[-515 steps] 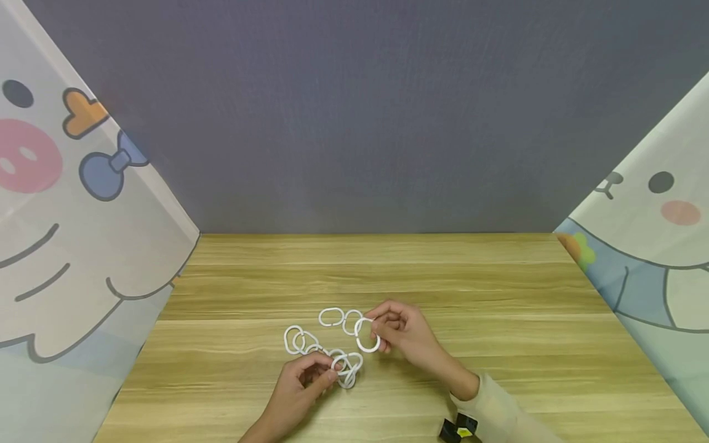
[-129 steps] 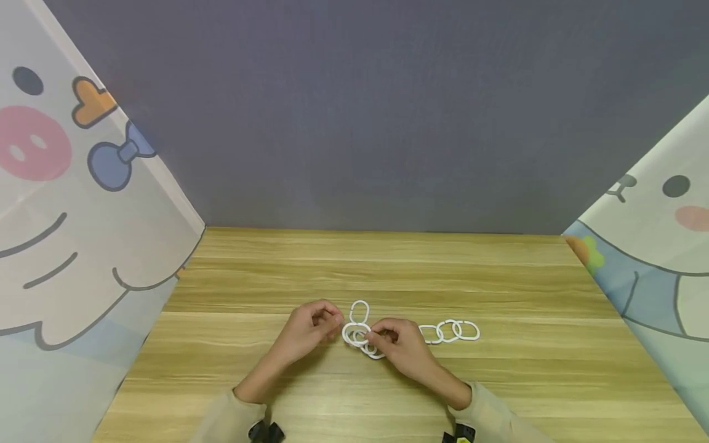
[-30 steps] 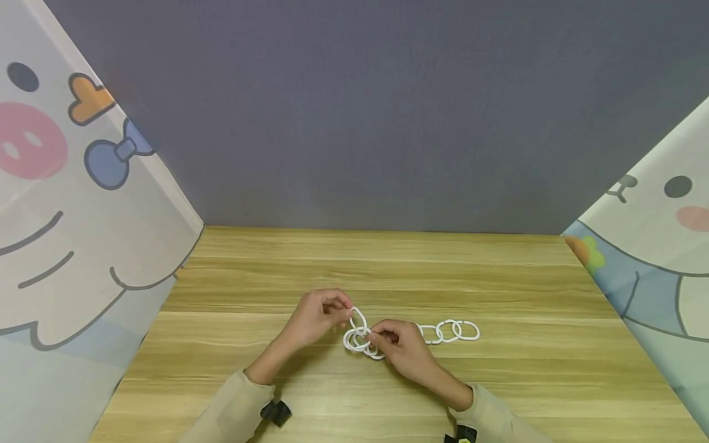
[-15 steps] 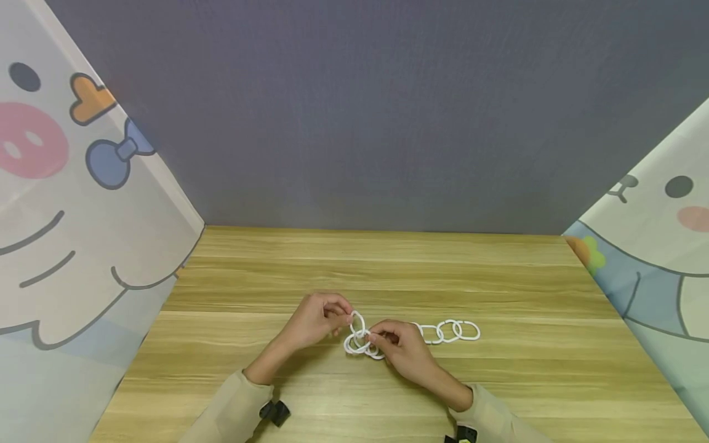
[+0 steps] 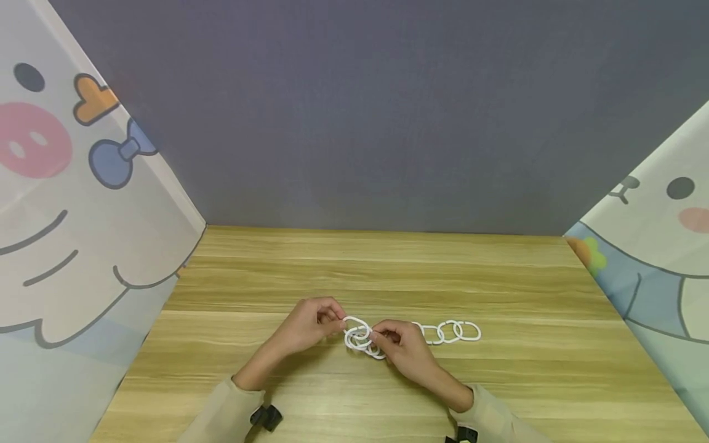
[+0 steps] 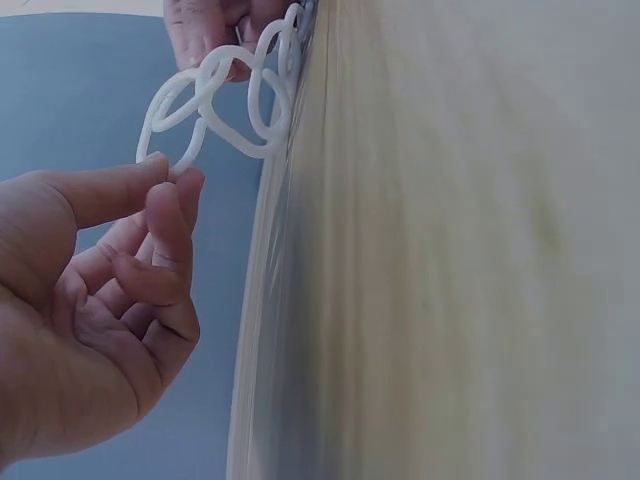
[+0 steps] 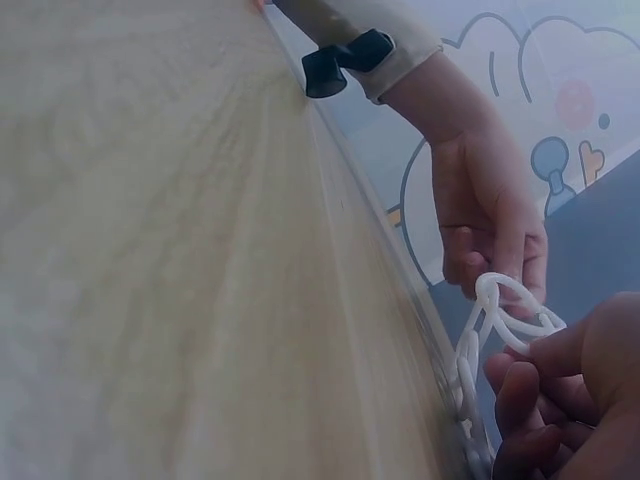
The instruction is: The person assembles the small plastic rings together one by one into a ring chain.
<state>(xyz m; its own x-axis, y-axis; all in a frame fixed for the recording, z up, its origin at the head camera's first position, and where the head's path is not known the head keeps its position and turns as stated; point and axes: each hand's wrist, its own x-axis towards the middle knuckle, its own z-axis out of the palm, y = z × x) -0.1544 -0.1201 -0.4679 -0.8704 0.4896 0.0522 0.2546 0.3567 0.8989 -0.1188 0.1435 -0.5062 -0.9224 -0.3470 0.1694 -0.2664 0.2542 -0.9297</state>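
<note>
White plastic chain links, each an oblong ring with a small gap, are hooked together at the middle of the wooden table. My left hand (image 5: 307, 324) pinches the end link (image 6: 150, 125) between thumb and forefinger. My right hand (image 5: 407, 347) pinches the adjoining link (image 6: 240, 146), which loops through the first in the left wrist view. Both links are raised off the table in the wrist views. More links (image 7: 466, 375) hang below the right hand's fingers. A row of joined links (image 5: 469, 340) lies flat to the right, its near end hidden behind the right hand.
The wooden table (image 5: 354, 264) ends at a grey panel (image 5: 354, 123) behind. Cartoon-printed cloths (image 5: 127, 246) stand at both sides. A black wrist device (image 5: 267, 418) sits on the left sleeve.
Over four seconds my left hand has taken hold of the end link, then swung it from upright to nearly level, lower and leftward. My right hand keeps its pinch in place.
</note>
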